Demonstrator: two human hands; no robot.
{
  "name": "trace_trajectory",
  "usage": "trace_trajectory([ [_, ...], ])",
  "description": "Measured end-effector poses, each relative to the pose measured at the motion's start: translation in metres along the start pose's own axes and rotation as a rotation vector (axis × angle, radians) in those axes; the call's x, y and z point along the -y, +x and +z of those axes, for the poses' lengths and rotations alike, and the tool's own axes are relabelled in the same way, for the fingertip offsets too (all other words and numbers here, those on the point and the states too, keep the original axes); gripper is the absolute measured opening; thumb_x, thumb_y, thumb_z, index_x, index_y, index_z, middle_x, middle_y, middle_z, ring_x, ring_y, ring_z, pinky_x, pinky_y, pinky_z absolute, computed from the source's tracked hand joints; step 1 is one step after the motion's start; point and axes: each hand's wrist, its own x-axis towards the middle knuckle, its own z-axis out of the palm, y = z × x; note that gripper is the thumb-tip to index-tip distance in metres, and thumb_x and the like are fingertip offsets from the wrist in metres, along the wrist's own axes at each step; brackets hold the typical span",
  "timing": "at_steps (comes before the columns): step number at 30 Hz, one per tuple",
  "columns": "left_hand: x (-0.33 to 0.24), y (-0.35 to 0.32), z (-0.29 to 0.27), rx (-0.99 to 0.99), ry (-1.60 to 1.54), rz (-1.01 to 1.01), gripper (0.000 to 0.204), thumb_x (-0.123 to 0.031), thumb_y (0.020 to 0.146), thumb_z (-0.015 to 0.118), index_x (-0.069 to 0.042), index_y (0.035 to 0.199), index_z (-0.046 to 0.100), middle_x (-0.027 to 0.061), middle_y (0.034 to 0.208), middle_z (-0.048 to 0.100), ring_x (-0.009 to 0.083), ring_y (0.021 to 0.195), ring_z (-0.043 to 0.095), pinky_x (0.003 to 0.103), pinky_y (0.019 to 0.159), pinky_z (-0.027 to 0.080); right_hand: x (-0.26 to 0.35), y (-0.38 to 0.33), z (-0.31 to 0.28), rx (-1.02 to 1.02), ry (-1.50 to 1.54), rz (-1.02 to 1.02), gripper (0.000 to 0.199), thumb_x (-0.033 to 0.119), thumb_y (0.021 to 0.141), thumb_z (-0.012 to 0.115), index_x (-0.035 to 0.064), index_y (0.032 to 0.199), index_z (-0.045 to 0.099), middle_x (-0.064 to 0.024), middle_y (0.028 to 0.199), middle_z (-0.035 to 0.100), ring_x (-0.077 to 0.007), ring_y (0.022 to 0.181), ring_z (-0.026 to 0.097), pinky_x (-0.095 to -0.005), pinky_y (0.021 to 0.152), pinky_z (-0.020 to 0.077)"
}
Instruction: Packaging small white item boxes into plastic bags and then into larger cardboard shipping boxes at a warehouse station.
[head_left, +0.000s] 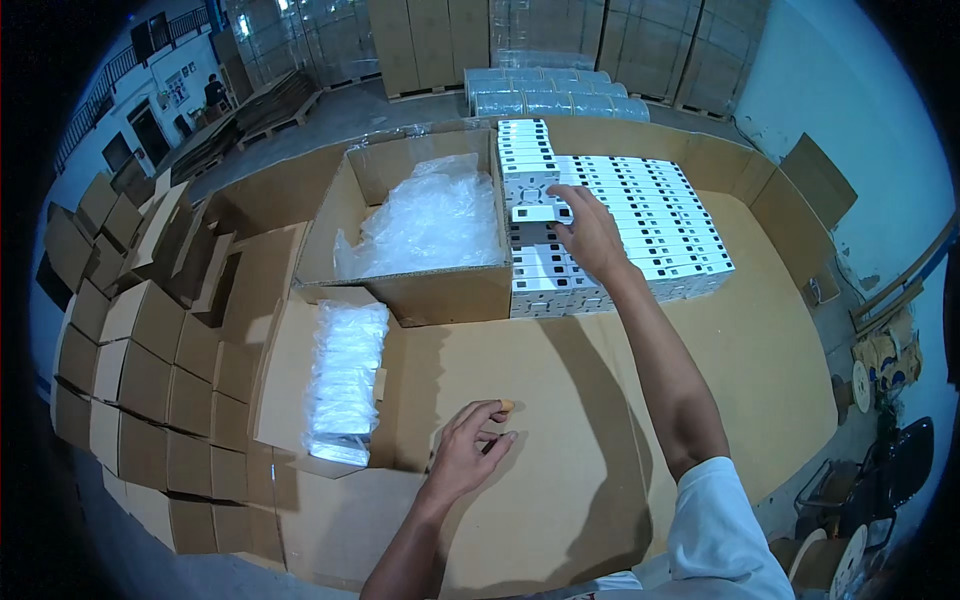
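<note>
Far out over the table, my right hand [594, 236] pinches the end of a flat white box [534, 214] with black square marks. That box lies at the near side of a taller stack of like boxes [526, 160]. Rows of the same white boxes [650, 225] stand packed to the right of it. My left hand [468, 446] hovers low over the cardboard surface, fingers bent and apart, holding nothing; an orange cover [507, 406] sits on one fingertip. Nearest to it is an open carton [275, 400] holding a row of items in clear plastic wrap [345, 380].
A larger open carton [450, 292] with clear plastic bags [430, 220] stands left of the white boxes. Stacked brown cartons [150, 385] line the left side. A raised cardboard rim [800, 215] borders the far right. Wrapped rolls [555, 100] and a black chair [890, 470] are beyond.
</note>
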Motion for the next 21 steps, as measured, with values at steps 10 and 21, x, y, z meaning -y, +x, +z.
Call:
trace_trajectory([
  [10,-0.003,-0.007,0.001,0.005,-0.011,-0.014,0.037,-0.004,0.087,0.072,0.001,0.122,0.060,0.0127,0.119,0.061,0.0201,0.104,0.065,0.031,0.080,0.064,-0.003,-0.020,0.004,-0.207,0.142,-0.143,0.033,-0.007,0.086,0.067,0.0014,0.118,0.063,-0.0159,0.118,0.066,-0.0306,0.097,0.068,-0.0362,0.072,0.0597],
  [21,0.042,-0.023,0.007,-0.053,-0.393,-0.174,0.060,-0.006,0.096,0.065,-0.001,0.146,0.033,0.0136,0.117,0.062,0.0170,0.106,0.063,0.028,0.077,0.058,0.072,-0.193,0.005,-0.131,0.660,0.159,0.029,-0.010,0.090,0.057,-0.0037,0.118,0.058,-0.0148,0.095,0.068,-0.0201,0.082,0.073,-0.0318,0.070,0.0600],
])
